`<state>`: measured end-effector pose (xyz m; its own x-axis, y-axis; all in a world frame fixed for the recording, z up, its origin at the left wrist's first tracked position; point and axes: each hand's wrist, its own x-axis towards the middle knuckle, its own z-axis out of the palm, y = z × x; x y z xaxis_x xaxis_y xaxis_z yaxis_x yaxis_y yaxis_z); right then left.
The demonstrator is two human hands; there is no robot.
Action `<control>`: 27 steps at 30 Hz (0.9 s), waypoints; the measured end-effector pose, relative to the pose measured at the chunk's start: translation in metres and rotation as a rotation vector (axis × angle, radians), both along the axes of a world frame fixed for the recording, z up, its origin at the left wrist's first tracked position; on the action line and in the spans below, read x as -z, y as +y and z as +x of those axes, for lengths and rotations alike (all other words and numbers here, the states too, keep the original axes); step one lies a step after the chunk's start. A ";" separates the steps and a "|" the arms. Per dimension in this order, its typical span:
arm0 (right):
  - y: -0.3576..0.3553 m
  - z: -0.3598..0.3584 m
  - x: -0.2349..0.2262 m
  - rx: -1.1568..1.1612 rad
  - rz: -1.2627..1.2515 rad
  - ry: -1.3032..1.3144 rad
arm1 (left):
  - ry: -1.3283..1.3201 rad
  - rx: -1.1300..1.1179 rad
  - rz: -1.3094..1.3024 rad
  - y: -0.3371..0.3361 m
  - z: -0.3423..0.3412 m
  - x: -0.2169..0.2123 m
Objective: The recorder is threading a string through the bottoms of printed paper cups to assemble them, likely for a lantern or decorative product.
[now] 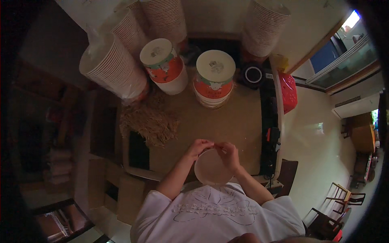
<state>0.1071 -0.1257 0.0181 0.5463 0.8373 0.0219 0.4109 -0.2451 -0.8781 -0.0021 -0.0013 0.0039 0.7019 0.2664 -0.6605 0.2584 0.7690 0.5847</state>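
A round white paper bucket rests against the front of my shirt, its pale round face toward me. At its far rim my left hand is closed, fingertips pinched; whatever lies between them is too small to make out. My right hand is closed on the same rim, its fingertips almost meeting the left ones. Beyond my left hand, a tangled heap of light brown twisted cords lies on the table. Farther back stand a printed orange and green bucket stack and a similar one, both bottom up.
Tall plastic-wrapped stacks of white buckets crowd the back left of the table. Another wrapped stack is at the back right, near a round black device. A red plastic container stands past the right edge; cardboard boxes are at left.
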 end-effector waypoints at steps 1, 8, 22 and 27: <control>0.002 -0.001 -0.008 0.011 0.015 0.066 | 0.008 0.026 0.011 0.001 -0.002 0.002; 0.004 0.005 -0.007 0.046 -0.142 0.301 | 0.059 0.085 0.074 0.002 -0.002 0.003; 0.003 0.027 0.006 -0.094 -0.217 0.546 | 0.003 0.065 0.019 0.001 -0.002 0.005; 0.003 0.020 0.003 -0.010 -0.213 0.404 | 0.045 0.071 0.044 0.002 -0.002 0.001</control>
<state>0.1269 -0.1225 0.0156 0.4670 0.8055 -0.3649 0.0491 -0.4356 -0.8988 -0.0037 0.0005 0.0031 0.6899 0.2465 -0.6807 0.3384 0.7214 0.6042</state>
